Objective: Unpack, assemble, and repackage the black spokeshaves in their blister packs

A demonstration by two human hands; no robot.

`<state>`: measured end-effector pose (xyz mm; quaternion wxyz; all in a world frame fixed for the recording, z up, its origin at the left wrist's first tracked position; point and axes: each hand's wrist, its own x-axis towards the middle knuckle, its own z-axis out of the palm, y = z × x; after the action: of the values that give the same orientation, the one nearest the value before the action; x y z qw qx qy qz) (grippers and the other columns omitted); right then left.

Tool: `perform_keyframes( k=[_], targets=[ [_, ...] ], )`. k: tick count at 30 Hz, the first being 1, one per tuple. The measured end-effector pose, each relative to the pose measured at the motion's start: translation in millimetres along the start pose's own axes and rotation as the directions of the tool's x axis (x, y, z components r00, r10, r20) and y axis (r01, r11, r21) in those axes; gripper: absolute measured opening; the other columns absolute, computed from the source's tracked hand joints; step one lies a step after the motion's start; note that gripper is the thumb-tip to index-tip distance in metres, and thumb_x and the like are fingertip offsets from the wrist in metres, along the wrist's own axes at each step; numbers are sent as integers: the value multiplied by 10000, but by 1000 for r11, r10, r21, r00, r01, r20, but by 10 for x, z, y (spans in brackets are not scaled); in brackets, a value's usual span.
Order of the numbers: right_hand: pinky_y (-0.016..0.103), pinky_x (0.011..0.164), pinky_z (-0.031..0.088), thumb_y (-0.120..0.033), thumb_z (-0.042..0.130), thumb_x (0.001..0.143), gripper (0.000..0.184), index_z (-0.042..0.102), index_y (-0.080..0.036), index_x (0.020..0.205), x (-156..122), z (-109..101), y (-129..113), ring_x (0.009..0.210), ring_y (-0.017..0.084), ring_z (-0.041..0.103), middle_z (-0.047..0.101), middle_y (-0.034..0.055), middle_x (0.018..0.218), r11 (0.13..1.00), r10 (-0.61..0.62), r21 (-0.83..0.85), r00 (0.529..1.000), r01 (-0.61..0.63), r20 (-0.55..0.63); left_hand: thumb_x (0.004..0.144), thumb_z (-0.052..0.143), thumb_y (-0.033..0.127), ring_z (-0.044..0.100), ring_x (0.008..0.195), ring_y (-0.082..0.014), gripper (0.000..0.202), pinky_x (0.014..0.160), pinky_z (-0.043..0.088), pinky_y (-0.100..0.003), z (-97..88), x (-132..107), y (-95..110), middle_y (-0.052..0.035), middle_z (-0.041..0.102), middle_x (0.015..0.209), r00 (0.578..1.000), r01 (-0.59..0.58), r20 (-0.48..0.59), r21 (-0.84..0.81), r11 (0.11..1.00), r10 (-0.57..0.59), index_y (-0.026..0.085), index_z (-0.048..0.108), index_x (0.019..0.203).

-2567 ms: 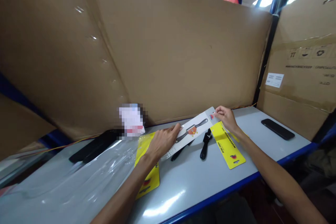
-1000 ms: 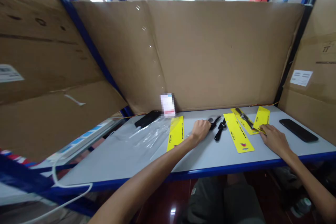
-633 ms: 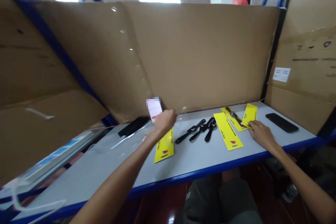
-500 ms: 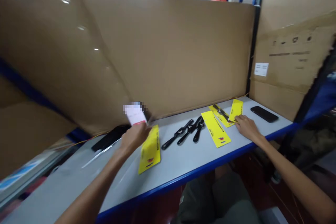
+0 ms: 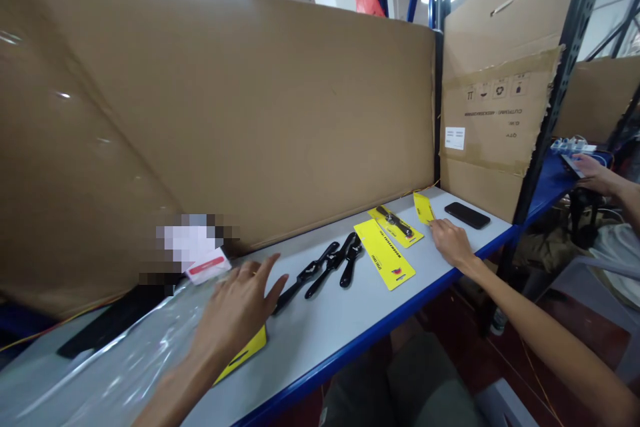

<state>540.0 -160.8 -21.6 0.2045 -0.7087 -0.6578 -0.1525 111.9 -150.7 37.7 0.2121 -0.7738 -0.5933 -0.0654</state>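
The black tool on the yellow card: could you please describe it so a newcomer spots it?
On the grey table, look toward the cardboard box at the right end. Just left of the right hand, near the back edge, a yellow card bears the black tool. This one lies alone on its card; three similar tools lie together further left.

Black tools (image 5: 329, 270) look glossy, the cardboard panel (image 5: 280, 120) matt.

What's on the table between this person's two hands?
Between the left hand and the right hand, the head view shows three black tools, a yellow card and, farther back, another yellow card with a dark tool on it.
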Motion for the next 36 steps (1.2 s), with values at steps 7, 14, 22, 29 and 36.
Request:
perform_keyframes(
  k=[7,14,22,29,36],
  targets=[
    [294,643,424,-261,264,1036,366,559,-100,1181,179,-522,464,689,241,682,730,135,833,948,317,136,880,-287,-354,990,337,425,647,1036,-338,511,868,512,-438,149,-128,4,-158,683,1116,996,-49,-79,-135,990,39,139,587,1331],
    [285,642,425,-225,315,1024,346,634,-153,1137,-57,-480,-303,744,220,693,744,110,894,989,2,137,942,47,-335,987,431,384,659,1001,-290,371,876,551,-447,15,-509,761,-105,695,1089,953,-282,-208,-359,889,219,231,666,1229],
    [287,750,482,-320,412,1018,285,666,-196,1053,-480,-426,-921,979,228,677,721,99,1103,945,-315,138,939,296,139,987,454,347,661,1035,-274,378,885,573,-448,-53,-780,1019,-123,674,1162,966,-250,-93,-561,789,240,235,618,1309],
    [375,838,493,-477,542,939,452,606,-117,1204,-66,-321,-1081,1048,318,681,712,197,1124,989,-36,149,945,-14,326,958,515,340,494,1339,-342,477,1095,430,-543,18,-529,1436,-188,543,1426,959,-230,-32,-672,704,283,177,503,1406],
    [367,825,494,-384,612,880,517,534,-90,1298,21,10,-1020,1061,317,672,698,213,1143,958,-10,270,931,-96,364,803,671,159,523,1248,-339,316,1093,397,-548,-16,-333,1882,-163,637,1213,997,-17,19,-892,451,74,164,649,1119]
  ],
)
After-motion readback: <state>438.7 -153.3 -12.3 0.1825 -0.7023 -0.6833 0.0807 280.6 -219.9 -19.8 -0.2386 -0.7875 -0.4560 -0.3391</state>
